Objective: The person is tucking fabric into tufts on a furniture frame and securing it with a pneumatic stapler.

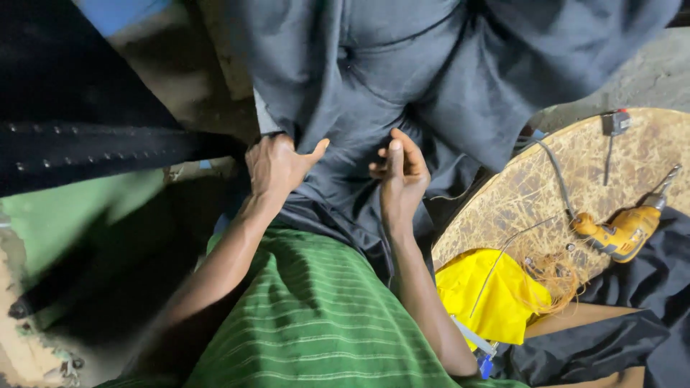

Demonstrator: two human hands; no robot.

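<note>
The work is on a large dark grey cloth, which hangs in folds from the top of the view down to the person's lap. The left hand is closed on its left fold, thumb out, pinching the cloth against the fingers. The right hand grips a fold just right of that, fingers curled in around the fabric. Judging by the loose, rumpled drape, the cloth is gathered but not yet flat or folded; most of the handling seems left.

Right of the cloth lies a round mottled board with a yellow power drill on it and a yellow cloth at its lower edge. No container shows.
</note>
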